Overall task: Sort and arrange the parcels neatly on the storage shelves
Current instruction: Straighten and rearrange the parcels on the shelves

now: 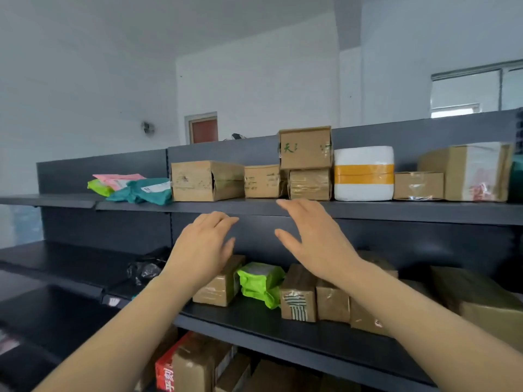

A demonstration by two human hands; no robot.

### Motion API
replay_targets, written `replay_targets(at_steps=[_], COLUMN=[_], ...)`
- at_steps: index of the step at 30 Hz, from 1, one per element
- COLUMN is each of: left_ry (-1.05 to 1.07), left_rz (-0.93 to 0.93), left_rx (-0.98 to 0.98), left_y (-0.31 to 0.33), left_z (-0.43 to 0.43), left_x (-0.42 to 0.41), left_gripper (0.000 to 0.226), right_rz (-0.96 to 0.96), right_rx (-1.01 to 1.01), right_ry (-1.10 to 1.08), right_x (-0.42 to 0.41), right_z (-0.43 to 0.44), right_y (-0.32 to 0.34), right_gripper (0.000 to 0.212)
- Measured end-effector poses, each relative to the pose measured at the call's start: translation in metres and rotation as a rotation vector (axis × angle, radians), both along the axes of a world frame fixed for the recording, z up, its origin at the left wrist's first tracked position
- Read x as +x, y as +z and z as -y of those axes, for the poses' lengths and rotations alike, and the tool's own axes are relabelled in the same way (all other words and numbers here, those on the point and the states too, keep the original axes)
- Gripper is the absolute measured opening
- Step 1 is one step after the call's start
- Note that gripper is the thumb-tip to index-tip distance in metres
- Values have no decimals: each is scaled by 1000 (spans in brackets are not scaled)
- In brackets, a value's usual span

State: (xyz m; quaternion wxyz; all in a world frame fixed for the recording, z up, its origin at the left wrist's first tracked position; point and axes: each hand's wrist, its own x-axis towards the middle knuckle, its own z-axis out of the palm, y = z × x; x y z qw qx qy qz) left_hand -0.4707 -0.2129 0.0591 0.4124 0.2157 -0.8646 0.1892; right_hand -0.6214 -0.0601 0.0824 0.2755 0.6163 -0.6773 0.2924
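Two bare hands are raised before the dark top shelf (396,210), both empty, with fingers loosely spread. On that shelf stands a row of parcels, among them a small cardboard box (263,181) and, beside it, a taped box (310,184) with a stacked box (305,148) on top. These are judged light, stiff and tape-slick, best taken by opposite sides. The right hand (314,239) has its fingertips (294,206) just below the taped box, not touching it. The left hand (203,244) is held lower.

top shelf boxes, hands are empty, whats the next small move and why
Probably raise the left hand and right hand to the small box just above: both are open, holding nothing, flanking it below the top shelf edge.
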Motion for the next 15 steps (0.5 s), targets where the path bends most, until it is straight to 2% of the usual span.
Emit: replay_targets(at_steps=[4, 8, 15], left_ry=[32, 49, -11], left_rz=[-70, -113, -136], left_rx=[-43, -99, -131], left_y=[17, 35, 91], left_z=[38, 86, 187], left_x=[-4, -2, 1], left_gripper=[42, 44, 60], right_rz=[-35, -66, -97], right_rx=[-19, -21, -117], right_ry=[100, 98, -128], right_x=[2, 3, 4], right_z=[56, 105, 177], right_y=[11, 17, 34], right_gripper=[56, 58, 59])
